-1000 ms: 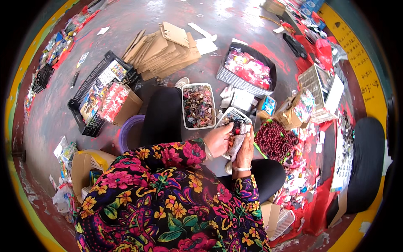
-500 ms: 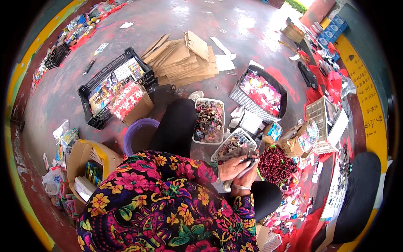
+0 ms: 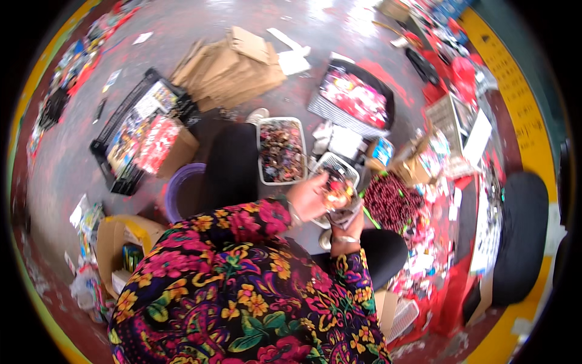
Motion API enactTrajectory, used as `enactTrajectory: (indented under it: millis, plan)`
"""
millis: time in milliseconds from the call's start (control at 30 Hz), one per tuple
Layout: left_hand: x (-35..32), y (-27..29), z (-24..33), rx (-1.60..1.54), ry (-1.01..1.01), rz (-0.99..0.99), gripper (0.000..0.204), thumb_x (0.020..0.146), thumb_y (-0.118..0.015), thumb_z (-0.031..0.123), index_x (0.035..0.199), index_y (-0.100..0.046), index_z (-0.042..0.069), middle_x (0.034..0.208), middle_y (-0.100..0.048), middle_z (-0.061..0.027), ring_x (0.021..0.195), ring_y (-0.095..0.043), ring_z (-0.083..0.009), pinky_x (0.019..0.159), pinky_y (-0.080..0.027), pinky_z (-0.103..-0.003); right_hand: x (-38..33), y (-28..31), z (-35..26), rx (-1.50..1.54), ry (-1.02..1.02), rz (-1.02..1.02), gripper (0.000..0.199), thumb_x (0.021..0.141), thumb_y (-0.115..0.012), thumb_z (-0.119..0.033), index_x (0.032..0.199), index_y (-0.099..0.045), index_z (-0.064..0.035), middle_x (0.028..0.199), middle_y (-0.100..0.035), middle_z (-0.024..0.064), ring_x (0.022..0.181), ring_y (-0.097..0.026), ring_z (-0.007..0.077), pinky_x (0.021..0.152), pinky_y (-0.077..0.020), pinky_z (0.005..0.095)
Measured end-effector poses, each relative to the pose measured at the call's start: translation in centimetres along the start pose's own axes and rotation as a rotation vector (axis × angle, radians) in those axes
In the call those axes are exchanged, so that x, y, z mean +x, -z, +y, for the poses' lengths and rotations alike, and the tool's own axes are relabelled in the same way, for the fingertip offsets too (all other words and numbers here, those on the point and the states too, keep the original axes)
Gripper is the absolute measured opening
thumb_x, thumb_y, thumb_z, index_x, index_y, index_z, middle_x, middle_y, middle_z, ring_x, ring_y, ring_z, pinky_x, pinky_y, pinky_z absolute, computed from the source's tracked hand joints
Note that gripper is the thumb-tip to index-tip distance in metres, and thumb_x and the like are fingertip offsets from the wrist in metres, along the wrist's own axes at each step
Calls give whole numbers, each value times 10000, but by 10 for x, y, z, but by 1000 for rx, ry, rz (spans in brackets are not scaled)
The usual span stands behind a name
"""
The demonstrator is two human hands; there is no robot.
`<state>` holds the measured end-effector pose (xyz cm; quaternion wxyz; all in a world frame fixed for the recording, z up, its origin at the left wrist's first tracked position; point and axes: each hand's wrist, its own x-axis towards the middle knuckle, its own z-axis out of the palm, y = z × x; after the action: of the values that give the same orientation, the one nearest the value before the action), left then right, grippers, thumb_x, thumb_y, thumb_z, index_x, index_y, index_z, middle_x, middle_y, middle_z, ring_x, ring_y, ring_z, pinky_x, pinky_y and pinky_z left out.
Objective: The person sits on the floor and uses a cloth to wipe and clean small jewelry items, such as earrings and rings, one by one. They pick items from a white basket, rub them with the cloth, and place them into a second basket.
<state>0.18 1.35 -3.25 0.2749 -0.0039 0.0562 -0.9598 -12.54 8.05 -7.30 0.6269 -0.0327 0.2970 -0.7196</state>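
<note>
My left hand (image 3: 308,198) is blurred, its fingers bent against a cluster of small orange, red and yellow pieces (image 3: 338,195) I cannot name. Close by on the right, my right hand (image 3: 350,229) is closed around a crumpled greyish piece of thin material (image 3: 345,215), perhaps a bag, below that cluster. Just beyond both hands stands a small white basket (image 3: 356,176) with small mixed items in it, partly hidden by them. A larger white tray (image 3: 304,151) full of small multicoloured pieces stands to its left. Right of my hands lies a heap of dark red beads (image 3: 393,203).
A patterned bin (image 3: 342,118) of pink and red packets stands beyond. Flattened cardboard (image 3: 230,70), a black crate (image 3: 106,148), a purple bucket (image 3: 173,191) and an open carton (image 3: 109,242) lie to the left. An off-white crate (image 3: 441,115) stands at right.
The view has shifted, so the surroundings sit further left and higher. My hands, earlier pressed together over grey material, have parted somewhat, and a colourful cluster now shows between them.
</note>
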Motion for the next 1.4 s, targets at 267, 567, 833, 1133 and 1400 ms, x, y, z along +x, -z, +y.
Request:
enactTrajectory:
  millis: [267,567,833,1133,1400]
  plan:
    - [-6,-25,22,362,-62,-29,493,890,-380,305,1162,-395,-106,956,-489,-96,812,-439,-177,708,-355,-263,-11,-38,-31,-23,230,165,425,915,-310,-379,1126,-477,-50,1124,-532,120,1058,-494,277,907,-393,395]
    - [-12,-8,-15,605,-63,213,110,785,-530,-3,877,-550,54,728,-574,-17,604,-549,-128,521,-414,-263,-33,-74,-1,-644,509,20,283,880,-455,-68,1160,-459,-30,1082,-518,70,914,-506,98,770,-420,213]
    - [-14,-22,-23,472,-3,335,100,788,-519,-39,797,-510,60,794,-580,-65,668,-562,-168,585,-431,-287,-23,-37,-10,-481,292,179,374,914,-371,-352,1009,-524,-24,774,-586,71,584,-548,146,543,-457,233]
    - [-6,1,4,300,-143,241,229,840,-416,-5,1060,-474,-36,1036,-542,-193,983,-544,-279,869,-440,-364,-21,-50,-24,-130,306,127,426,927,-287,-379,1123,-476,-51,1096,-529,114,981,-528,244,870,-415,371]
    - [-10,-8,-25,358,-196,319,313,804,-422,-22,1112,-448,28,1058,-529,-89,983,-522,-216,876,-412,-329,-24,-49,9,-1581,876,-123,379,857,-477,-192,1216,-459,-73,1360,-251,213,1272,-204,379,1034,-173,387]
